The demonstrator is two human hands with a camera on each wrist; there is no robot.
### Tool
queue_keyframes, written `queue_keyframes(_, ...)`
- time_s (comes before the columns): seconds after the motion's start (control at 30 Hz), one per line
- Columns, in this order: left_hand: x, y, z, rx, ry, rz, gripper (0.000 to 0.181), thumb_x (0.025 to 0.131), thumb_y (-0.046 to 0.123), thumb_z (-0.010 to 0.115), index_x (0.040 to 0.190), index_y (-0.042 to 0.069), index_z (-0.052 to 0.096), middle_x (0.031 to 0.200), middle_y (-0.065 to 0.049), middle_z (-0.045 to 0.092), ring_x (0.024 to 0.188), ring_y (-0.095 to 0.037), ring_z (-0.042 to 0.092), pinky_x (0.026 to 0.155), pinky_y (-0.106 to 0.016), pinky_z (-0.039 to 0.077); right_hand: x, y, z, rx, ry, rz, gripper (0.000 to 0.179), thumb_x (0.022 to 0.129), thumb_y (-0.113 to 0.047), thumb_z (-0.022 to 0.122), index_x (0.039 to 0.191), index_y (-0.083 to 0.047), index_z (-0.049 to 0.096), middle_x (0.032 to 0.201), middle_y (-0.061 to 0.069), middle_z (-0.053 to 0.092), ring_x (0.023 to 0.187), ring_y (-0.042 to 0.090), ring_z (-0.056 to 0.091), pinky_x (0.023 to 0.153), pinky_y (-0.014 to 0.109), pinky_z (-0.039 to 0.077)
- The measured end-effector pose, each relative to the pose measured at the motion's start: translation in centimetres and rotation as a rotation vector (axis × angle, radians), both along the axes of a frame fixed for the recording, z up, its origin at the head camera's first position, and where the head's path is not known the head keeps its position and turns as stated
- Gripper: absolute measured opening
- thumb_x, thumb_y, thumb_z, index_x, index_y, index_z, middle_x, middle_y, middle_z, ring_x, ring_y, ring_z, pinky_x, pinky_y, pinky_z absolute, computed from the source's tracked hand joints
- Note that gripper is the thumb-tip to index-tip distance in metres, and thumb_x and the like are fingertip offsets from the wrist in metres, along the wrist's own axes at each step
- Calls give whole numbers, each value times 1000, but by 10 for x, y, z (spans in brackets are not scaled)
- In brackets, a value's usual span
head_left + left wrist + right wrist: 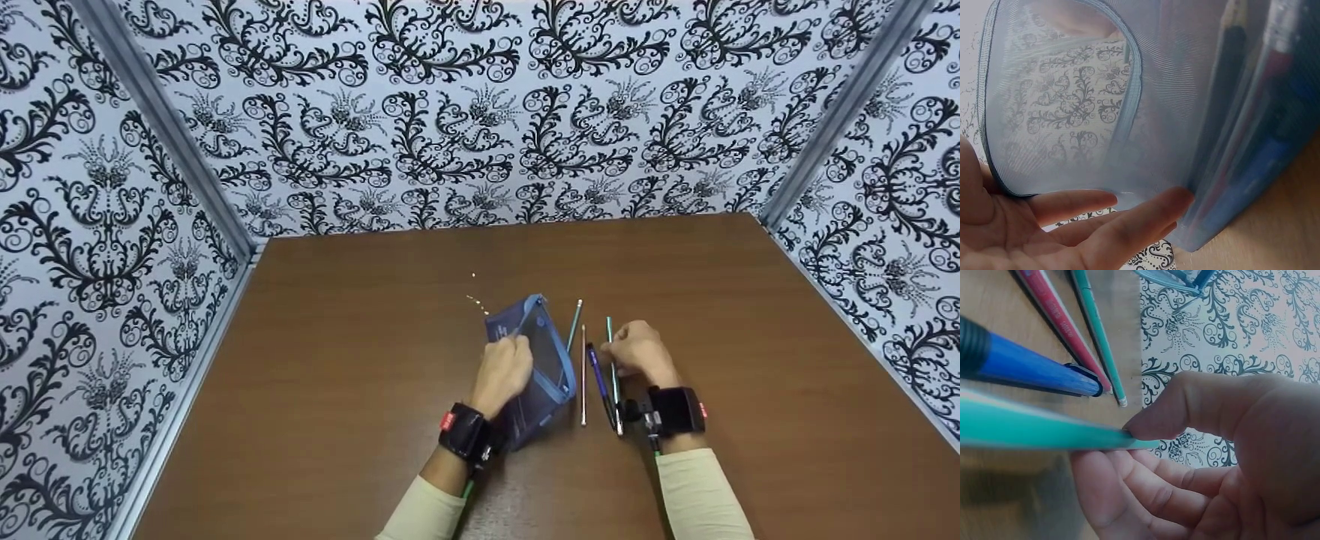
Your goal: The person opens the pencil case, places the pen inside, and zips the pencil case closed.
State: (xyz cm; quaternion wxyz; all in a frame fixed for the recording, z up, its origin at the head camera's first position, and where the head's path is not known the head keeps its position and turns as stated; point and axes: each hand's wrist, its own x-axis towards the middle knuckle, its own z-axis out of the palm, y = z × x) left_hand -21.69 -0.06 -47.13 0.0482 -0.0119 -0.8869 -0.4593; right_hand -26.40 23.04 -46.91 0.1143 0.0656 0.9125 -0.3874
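My left hand [504, 373] grips a blue mesh zip pouch [541, 409] by its side, holding it tilted up over the table. Through the mesh, the left wrist view shows a sharpened dark pencil [1221, 84] and other slim items. In my right hand [641, 352], thumb and fingers pinch a green pencil [1027, 424] near one end. Just left of it lies a blue pen [598, 375] with a clip. Beside the pen, a red pencil [1061, 320] and a second green pencil [1100, 334] lie on the table, close to the pouch.
The brown wooden table [360, 360] is enclosed by walls [450, 112] with a black-and-white scroll pattern. Small pale specks [478, 303] lie beyond the pouch. Grey metal posts [187, 150] stand at the wall corners.
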Motion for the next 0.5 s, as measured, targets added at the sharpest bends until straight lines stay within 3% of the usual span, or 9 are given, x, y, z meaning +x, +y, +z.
queue_keyframes(0.13, 0, 0, 0, -18, 21, 4, 42, 101, 24, 35, 64, 13, 52, 69, -11, 60, 62, -22, 55, 57, -36, 46, 1, 0, 3, -37, 9, -14, 14, 89, -12, 66, 81, -2, 60, 84, 8, 60, 57, 11, 63, 58, 27, 55)
queue_keyframes(0.23, 0, 1, -1, -28, 43, 1, 42, 101, 22, 35, 65, 12, 54, 72, -13, 61, 65, -24, 58, 59, -39, 49, 1, 0, 6, -53, 3, -18, 17, 91, -12, 66, 95, 4, 63, 91, 11, 63, 59, 12, 64, 60, 28, 57)
queue_keyframes(0.5, 0, 2, -1, -47, 103, -3, 41, 100, 19, 34, 69, 8, 58, 83, -17, 68, 78, -34, 67, 70, -49, 52, 3, 1, 9, -72, 0, -21, 20, 92, -14, 65, 98, 4, 65, 90, 10, 63, 60, 14, 66, 63, 31, 58)
